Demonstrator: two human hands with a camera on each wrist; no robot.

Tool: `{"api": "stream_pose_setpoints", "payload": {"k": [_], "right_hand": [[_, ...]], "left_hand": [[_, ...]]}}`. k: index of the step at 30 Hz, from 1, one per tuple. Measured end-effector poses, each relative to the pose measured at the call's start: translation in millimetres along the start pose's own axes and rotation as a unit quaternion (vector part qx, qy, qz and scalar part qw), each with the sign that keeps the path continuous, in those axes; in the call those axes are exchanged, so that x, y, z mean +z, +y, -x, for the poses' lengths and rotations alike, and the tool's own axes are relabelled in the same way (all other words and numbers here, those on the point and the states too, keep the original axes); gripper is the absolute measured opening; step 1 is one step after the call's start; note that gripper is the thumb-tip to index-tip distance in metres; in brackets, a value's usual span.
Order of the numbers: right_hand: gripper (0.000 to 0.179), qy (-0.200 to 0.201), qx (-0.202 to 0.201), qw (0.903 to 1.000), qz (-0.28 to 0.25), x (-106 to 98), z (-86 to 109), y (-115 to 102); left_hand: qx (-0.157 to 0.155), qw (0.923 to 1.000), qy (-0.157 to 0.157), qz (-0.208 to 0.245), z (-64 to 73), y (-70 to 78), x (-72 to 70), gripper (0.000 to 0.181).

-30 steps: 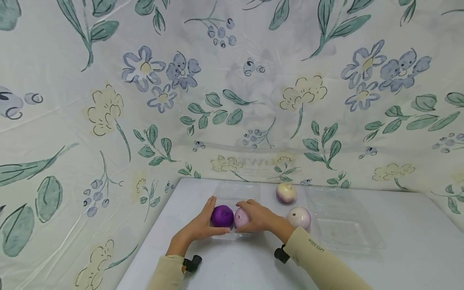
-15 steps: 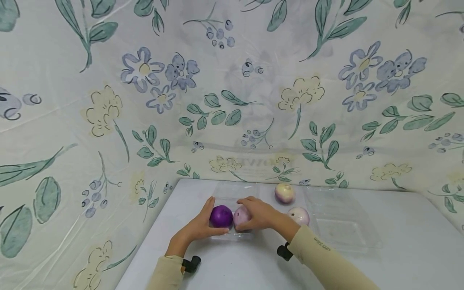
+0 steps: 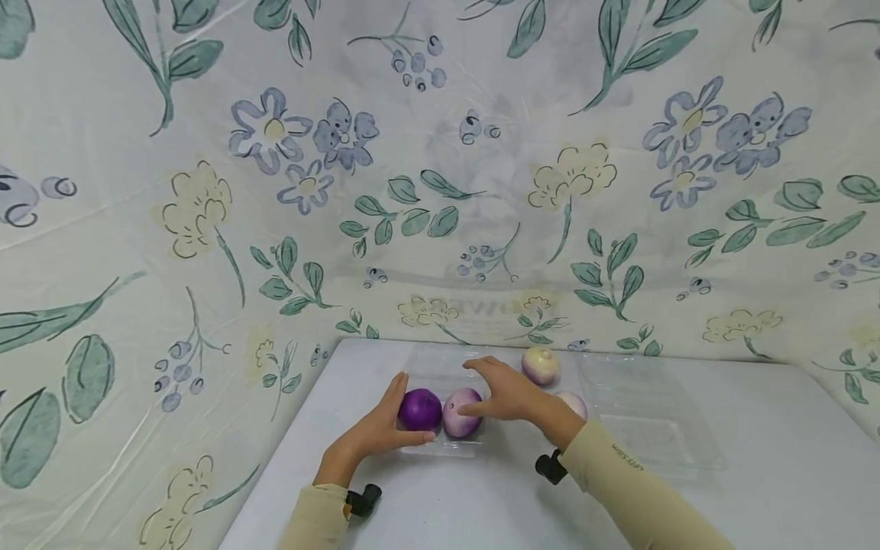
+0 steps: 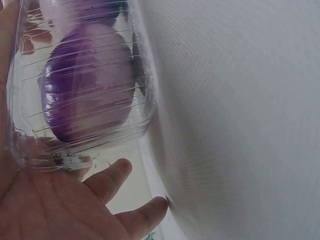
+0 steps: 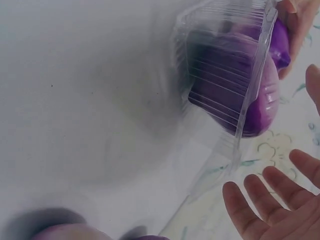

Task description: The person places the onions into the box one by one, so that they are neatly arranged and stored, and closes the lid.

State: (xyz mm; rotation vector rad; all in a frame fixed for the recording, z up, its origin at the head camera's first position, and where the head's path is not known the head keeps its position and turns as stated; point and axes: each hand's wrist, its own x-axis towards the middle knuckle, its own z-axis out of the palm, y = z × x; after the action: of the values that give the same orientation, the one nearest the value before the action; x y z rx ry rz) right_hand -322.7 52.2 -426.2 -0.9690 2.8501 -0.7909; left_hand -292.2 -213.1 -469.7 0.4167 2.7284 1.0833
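In the head view a dark purple onion [image 3: 420, 410] and a paler purple onion [image 3: 462, 418] sit side by side in a clear plastic container [image 3: 440, 451]. My left hand [image 3: 380, 425] grips the container's left end, thumb along the near side and fingers behind; the left wrist view shows two outer fingers [image 4: 142, 216] stretched beneath it. My right hand [image 3: 512, 391] is spread at the paler onion's right, thumb in front of it. From the right wrist, the fingers [image 5: 272, 192] stand straight, apart from the container, holding nothing.
Two more onions stand on the white table: a yellowish one [image 3: 541, 367] at the back and a whitish one [image 3: 574, 404], partly hidden by my right wrist. A second clear plastic container [image 3: 653, 443] lies at the right. Floral cloth [image 3: 426, 244] hangs behind.
My right hand has let go of the paler onion, its fingers lifting and drawing back to the right. The onion stays in the container. My left hand holds its place.
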Motion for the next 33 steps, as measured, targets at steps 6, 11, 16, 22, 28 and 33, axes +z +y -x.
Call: {"api": "stream_pose_setpoints", "payload": {"k": [6,11,16,22,28,33], "right_hand": [[0.075,0.007,0.0,0.9999,-0.01,-1,-0.2,4],[0.074,0.013,0.039,0.9991,-0.011,-4,-0.2,6],[0.071,0.03,0.072,0.9967,-0.023,-6,-1.3,13],[0.067,0.045,0.089,0.9924,-0.072,-2,-7.4,24],[0.067,0.074,0.118,0.9824,-0.124,6,-15.9,36],[0.067,0.108,0.142,0.9735,-0.143,16,-19.6,41]], "left_hand": [[0.001,1.0,0.001,-0.001,-0.4,-0.1,-0.5,0.126],[0.002,1.0,-0.001,0.003,-0.7,-0.5,0.2,0.126],[0.006,1.0,0.0,0.002,-1.0,-0.8,-0.2,0.127],[0.009,1.0,0.004,0.001,0.3,-1.1,-0.3,0.126],[0.004,1.0,0.004,0.001,-0.4,-0.8,1.3,0.126],[0.003,1.0,0.006,-0.001,-0.6,-0.3,1.6,0.126]]}}
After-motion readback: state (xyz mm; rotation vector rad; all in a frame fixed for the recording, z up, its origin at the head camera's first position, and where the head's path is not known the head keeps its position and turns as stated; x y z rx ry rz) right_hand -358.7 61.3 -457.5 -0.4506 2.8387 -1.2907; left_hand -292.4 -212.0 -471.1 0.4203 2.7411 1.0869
